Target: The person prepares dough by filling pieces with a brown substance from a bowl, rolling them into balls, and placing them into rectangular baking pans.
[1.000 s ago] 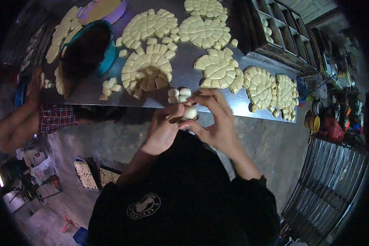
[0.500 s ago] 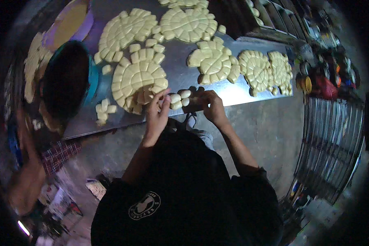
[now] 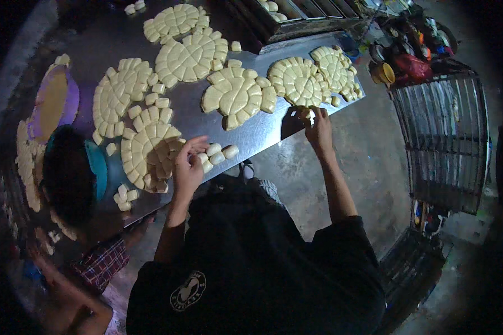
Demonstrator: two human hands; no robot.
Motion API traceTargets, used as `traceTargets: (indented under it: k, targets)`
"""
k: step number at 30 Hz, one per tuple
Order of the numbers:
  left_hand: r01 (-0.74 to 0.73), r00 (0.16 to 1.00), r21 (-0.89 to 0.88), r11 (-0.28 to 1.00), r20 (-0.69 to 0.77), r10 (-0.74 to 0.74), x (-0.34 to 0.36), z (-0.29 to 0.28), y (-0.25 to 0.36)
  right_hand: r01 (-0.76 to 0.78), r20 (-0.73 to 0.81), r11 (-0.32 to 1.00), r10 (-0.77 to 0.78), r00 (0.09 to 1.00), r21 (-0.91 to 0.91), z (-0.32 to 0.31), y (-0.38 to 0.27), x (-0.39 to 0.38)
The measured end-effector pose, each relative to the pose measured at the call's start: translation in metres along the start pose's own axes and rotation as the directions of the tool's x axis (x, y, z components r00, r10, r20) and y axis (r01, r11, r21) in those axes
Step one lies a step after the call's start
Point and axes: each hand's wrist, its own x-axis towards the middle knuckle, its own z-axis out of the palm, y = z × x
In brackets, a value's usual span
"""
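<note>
On the metal table (image 3: 257,134), near its front edge, lies a small cluster of smooth, rounded dough pieces (image 3: 231,151). My left hand (image 3: 189,167) is just left of them, its fingers apart and nothing visible in its grasp. Farther right, my right hand (image 3: 319,129) has its fingers closed on a small pale dough piece (image 3: 308,115), mostly hidden by the fingers. That hand is at the near edge of a flattened dough round (image 3: 299,82) scored into many pieces. Another scored dough round (image 3: 150,146) lies left of my left hand, partly in shadow.
Several more cut dough rounds (image 3: 235,94) spread over the table. A teal tub (image 3: 96,167) and a purple basin (image 3: 70,103) stand at the left. Another person's arm (image 3: 75,293) is at lower left. A wooden tray (image 3: 307,29) sits at the back; a metal rack (image 3: 444,139) is at right.
My right hand has moved right, away from the rounded pieces, to the scored dough round. My left hand stays beside the cluster. The whole view has shifted and turned.
</note>
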Motion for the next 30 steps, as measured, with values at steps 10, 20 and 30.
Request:
traceTargets:
  k: [10, 20, 30]
  targets:
    - [-0.122, 0.982, -0.064, 0.991, -0.154, 0.111, 0.008, 0.094, 0.119, -0.458, 0.462, 0.074, -0.045, 0.886, 0.886, -0.054, -0.071, -0.011]
    - [-0.189, 0.865, -0.218, 0.957, -0.498, 0.058, -0.011, 0.106, 0.166, -0.411, 0.312, -0.092, -0.507, 0.804, 0.907, -0.068, -0.164, 0.006]
    - [-0.749, 0.254, 0.418, 0.514, -0.535, 0.806, -0.027, -0.022, 0.118, -0.671, 0.374, 0.011, -0.837, 0.4, 0.742, -0.077, -0.331, -0.046]
